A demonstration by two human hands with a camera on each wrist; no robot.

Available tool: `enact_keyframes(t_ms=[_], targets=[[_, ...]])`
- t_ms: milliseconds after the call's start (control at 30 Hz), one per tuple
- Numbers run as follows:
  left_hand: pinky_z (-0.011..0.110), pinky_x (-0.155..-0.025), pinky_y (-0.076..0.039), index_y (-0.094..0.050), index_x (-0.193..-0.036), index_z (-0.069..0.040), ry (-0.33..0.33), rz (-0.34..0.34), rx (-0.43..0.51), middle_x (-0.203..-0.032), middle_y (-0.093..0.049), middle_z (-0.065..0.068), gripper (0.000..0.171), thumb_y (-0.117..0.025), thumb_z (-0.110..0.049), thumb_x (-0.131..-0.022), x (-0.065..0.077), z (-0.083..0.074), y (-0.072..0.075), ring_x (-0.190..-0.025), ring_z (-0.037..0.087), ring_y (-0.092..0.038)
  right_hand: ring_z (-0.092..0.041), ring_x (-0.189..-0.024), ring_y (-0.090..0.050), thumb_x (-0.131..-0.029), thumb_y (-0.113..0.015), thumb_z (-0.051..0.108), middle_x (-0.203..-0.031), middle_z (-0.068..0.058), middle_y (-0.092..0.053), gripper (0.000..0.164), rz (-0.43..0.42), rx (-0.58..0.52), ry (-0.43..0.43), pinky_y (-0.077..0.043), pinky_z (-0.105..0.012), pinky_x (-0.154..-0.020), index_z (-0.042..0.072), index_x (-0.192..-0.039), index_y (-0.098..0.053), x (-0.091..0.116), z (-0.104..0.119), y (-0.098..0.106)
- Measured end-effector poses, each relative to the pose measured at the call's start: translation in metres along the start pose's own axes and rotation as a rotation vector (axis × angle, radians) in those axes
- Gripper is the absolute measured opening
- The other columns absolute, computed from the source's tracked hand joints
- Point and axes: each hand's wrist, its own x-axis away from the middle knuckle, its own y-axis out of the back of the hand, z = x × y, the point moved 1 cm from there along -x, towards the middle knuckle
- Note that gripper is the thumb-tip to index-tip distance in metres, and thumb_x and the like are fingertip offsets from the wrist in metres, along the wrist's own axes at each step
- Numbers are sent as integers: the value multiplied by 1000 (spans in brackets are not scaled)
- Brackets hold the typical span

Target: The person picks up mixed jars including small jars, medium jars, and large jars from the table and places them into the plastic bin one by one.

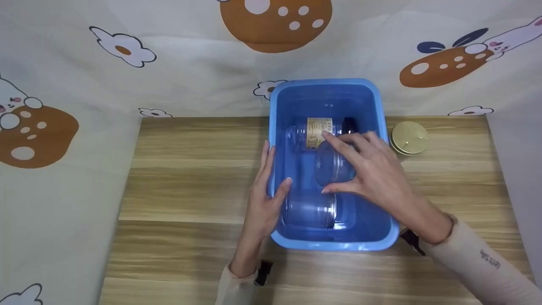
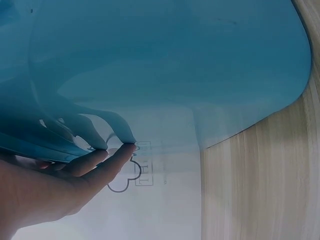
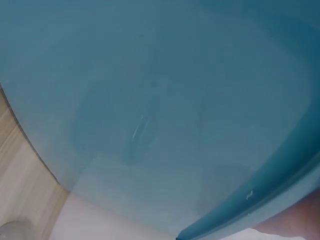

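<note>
A blue plastic basin [image 1: 292,243] stands on the table with clear jars inside it. My left hand [image 1: 264,203] holds its left rim, thumb over the inside and fingers along the outer wall; those fingers [image 2: 117,155] show straight against the wall in the left wrist view. Reaching in from the right, my right hand [image 1: 372,169] grips a clear jar [image 1: 328,169] between thumb and fingers. Nearer the front lies another clear jar [image 1: 309,212] on its side. A jar with a yellow label [image 1: 317,129] and a dark cap lies behind. The basin wall hides the right fingers in the right wrist view.
Gold round lids [image 1: 410,137] sit stacked on the wood-grain table [image 1: 190,182], just right of the basin. A pale cloth [image 1: 190,80] printed with flowers and mushroom shapes hangs behind and at the sides, with the basin's far end close to it.
</note>
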Motion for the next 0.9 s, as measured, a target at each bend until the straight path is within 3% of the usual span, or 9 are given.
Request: enact_keyframes(t_ms=[200,433,900], targets=[[41,-103,-29,-18,-145,-4,-8,7,7,-152,-6,2,62,-51,-11,-92,-2,-1,1,-136,21,-17,-25,-85,-44,-59,-57,78,-110,-10,-58,100,4,16,22,-41,-38,-69,25,-141,-36,-3,0,-5],[36,-104,-28,-19,-144,-5,20,-10,-28,-152,-6,3,63,-53,-13,-92,0,1,2,-136,21,-17,-27,-90,-51,-62,-51,80,-107,-13,-60,97,81,42,38,-47,-42,-76,25,-140,-36,-3,0,-16],[39,-105,-25,-16,-146,-8,13,34,-55,-152,-3,-1,67,-55,-14,-91,0,2,2,-137,20,-13,-33,-92,-55,-64,-46,81,-109,-18,-60,97,166,87,69,-51,-47,-73,23,-141,-35,-9,5,-22]])
